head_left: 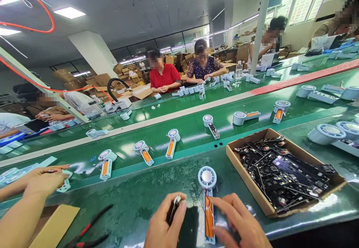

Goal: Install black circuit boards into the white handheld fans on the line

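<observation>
My left hand (167, 222) pinches a narrow black circuit board (171, 213) on edge, with a small white connector at its top. Just right of it, a pale blue handheld fan (207, 177) lies on the green bench, its round head away from me. An orange battery (209, 222) fills the fan's uncovered handle, and thin red and black wires (206, 199) loop over it. My right hand (238, 218) is at the handle's right side, fingers apart, the index fingertip at the wires and the thumb near the lower end. Whether it presses on them I cannot tell.
A cardboard box (249, 186) of black circuit boards stands at right. Red-handled pliers (86, 228) lie at left beside another carton (56, 225). A co-worker's hands (42, 182) work at far left. Several fans line the green conveyor (190, 143); other people sit beyond it.
</observation>
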{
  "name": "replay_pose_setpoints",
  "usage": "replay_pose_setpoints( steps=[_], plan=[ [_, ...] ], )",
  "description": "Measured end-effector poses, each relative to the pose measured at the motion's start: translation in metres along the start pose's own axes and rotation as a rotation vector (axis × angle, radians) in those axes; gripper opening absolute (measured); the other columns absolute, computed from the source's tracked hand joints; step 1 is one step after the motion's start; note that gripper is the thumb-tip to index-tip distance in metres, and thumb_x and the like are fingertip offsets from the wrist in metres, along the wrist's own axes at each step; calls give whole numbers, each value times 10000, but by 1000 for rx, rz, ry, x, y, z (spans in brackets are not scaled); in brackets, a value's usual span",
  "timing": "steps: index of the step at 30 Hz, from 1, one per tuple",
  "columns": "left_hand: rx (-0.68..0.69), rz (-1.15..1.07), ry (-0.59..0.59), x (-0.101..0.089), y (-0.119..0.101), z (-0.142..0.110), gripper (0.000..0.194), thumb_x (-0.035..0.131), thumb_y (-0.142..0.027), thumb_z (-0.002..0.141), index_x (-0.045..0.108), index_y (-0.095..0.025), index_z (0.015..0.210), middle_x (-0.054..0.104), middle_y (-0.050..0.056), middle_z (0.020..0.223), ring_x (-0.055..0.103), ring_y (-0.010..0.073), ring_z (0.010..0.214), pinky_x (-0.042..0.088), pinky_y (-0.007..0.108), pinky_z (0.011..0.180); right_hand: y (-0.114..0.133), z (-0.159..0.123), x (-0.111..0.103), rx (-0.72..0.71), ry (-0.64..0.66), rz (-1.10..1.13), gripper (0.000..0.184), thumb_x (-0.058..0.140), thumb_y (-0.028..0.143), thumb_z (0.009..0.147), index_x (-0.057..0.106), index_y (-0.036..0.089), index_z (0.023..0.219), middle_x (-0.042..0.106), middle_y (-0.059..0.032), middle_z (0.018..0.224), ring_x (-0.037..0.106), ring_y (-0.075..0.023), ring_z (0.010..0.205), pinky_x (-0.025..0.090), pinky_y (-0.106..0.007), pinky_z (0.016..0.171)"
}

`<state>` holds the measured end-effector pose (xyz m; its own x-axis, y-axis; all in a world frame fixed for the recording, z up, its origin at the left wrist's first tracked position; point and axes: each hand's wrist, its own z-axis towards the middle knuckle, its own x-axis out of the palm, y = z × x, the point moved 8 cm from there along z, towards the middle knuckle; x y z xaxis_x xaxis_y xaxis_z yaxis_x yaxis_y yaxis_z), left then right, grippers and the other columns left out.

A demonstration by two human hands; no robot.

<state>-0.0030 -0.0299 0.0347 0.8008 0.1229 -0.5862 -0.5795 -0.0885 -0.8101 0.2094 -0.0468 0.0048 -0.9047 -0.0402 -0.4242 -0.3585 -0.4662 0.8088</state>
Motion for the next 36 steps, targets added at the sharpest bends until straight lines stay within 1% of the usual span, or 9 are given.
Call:
replay_pose_setpoints(
  steps=[2,5,8,11,15,18,20,29,36],
  plan=[
    [119,66,73,6,-29,17,188,619,-409,909,714,-267,988,695,-1,876,637,182,779,492,264,768,5,3,11,-99,-4,-114,573,699,290,853,529,253,1399,621,-66,993,666,-173,729,586,-248,636],
    [369,159,285,33,-65,29,269,540,-188,943,691,-301,1134,639,19,1036,626,169,905,480,262,834,2,5,30,-114,-22,-228,530,593,166,886,494,206,1405,592,-75,972,673,-182,752,597,-259,642],
    [518,258,463,56,-74,29,502,470,9,870,668,-317,1196,598,36,1112,617,158,932,485,241,806,2,7,36,-165,-33,-231,414,418,42,929,543,183,1298,566,-63,910,654,-162,744,580,-237,659],
    [582,259,474,58,-71,29,467,441,40,846,697,-256,1101,635,49,1057,623,165,904,479,241,791,0,12,27,-172,-44,-147,335,367,29,960,589,199,1145,559,-50,895,641,-144,751,565,-212,686],
    [330,33,269,42,-38,37,166,575,-239,933,734,-215,897,706,30,859,640,170,777,473,240,727,2,24,8,-99,-134,-63,273,395,69,991,588,209,1123,562,-58,962,640,-145,834,552,-220,761],
    [-39,-188,163,41,10,34,306,685,-482,849,736,-182,834,669,-9,633,536,128,532,419,228,556,14,35,7,-123,-211,-128,224,436,96,979,622,190,1062,554,-66,947,615,-164,816,532,-249,724],
    [-144,-274,158,46,29,28,451,690,-605,794,711,-154,804,629,-24,551,463,105,451,364,218,488,27,39,12,-205,-290,-238,199,459,135,958,647,171,1014,555,-74,905,576,-192,770,489,-291,666],
    [-173,-249,138,52,31,25,522,648,-698,779,571,-196,657,474,-84,443,411,108,448,318,229,496,28,42,39,-241,-267,-477,259,427,173,978,674,195,905,553,-52,783,425,-211,691,243,-349,635],
    [-245,-285,207,60,30,22,505,609,-691,818,501,-226,650,460,-95,396,350,89,368,267,224,429,23,41,35,-242,-240,-364,343,363,86,963,629,195,774,530,-40,737,412,-196,660,232,-338,623]
  ],
)
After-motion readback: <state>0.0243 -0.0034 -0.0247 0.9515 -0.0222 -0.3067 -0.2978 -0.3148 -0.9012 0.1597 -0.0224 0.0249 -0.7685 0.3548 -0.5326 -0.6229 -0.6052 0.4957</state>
